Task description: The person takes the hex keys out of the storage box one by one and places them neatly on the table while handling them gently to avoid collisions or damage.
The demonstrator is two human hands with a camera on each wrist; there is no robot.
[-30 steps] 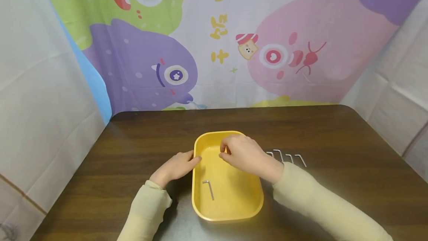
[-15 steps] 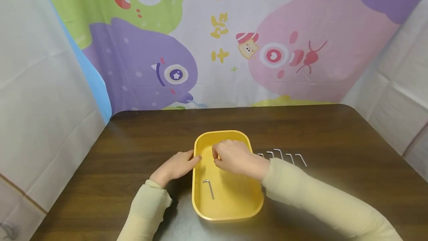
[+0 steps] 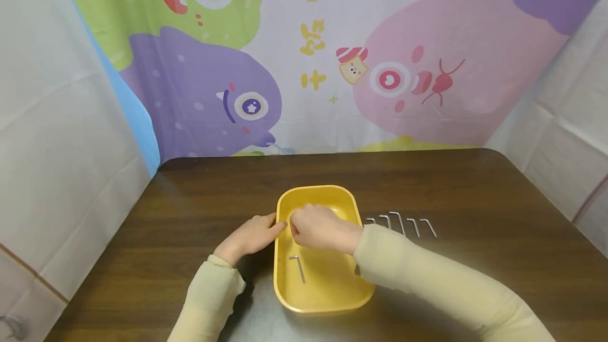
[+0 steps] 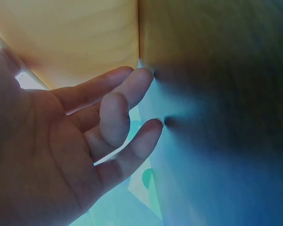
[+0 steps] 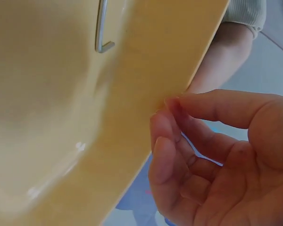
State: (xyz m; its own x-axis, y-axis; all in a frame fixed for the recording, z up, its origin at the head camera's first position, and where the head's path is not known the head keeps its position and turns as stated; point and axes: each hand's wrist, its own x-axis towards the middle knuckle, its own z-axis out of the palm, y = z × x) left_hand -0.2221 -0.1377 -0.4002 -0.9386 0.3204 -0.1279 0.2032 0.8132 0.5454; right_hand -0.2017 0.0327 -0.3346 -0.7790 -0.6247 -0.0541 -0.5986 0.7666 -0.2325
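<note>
A yellow plastic tray (image 3: 328, 289) stands on the table, with one silver hex key (image 3: 298, 269) lying on its floor near the left wall. My left hand (image 3: 249, 235) holds the tray's left side, its thumb over the rim and its fingers outside. In the left wrist view, bent fingertips of that hand (image 4: 61, 141) reach down to the tabletop beside the wall. My right hand (image 3: 315, 227) is over the tray, just behind the hex key. The right wrist view shows that hand (image 5: 212, 155) with curled fingers, thumb tip meeting the index finger, and nothing visible between them.
Several more hex keys (image 3: 396, 220) lie in a row on the dark wooden table (image 3: 214, 189), to the right of the tray. The right sleeve (image 3: 418, 263) crosses the tray's right rim near them. A cartoon-printed cloth (image 3: 313, 110) hangs behind the table.
My right hand has moved left and slightly nearer across the tray, with its fingers curling more. Another hex key on the right has come into view. The left hand and tray stay put.
</note>
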